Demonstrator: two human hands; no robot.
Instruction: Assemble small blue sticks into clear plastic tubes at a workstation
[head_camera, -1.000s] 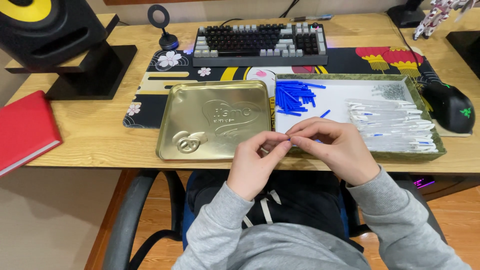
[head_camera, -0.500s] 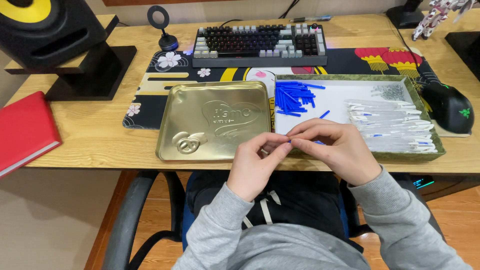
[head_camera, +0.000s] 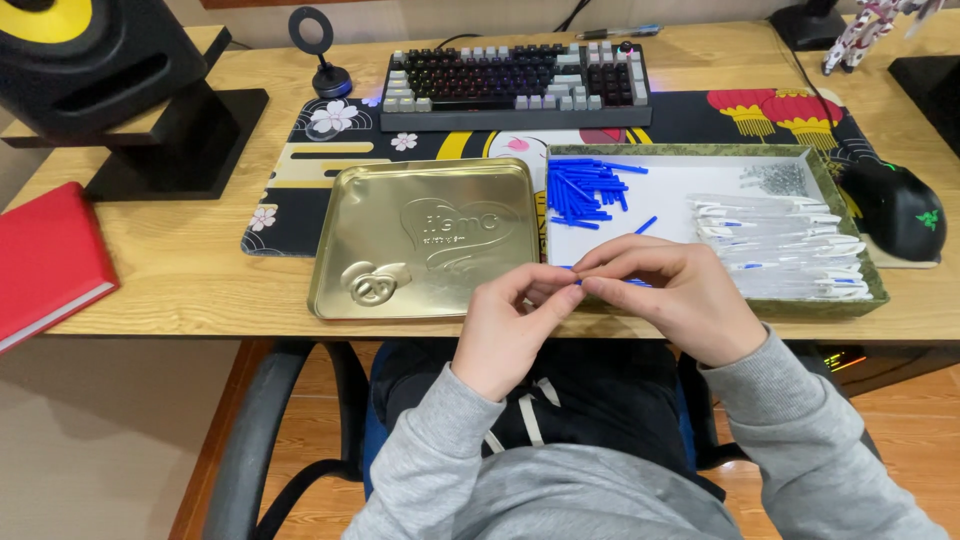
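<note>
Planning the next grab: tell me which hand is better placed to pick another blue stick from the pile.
Right, probably. The right hand sits over the white tray, nearer the blue sticks; the left hand is by the gold tin lid.

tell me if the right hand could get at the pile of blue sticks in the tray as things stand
Probably yes. The right hand sits at the tray's near edge, the blue sticks lie uncovered just beyond, and nothing stands between. It does pinch a small blue piece together with the left hand.
</note>
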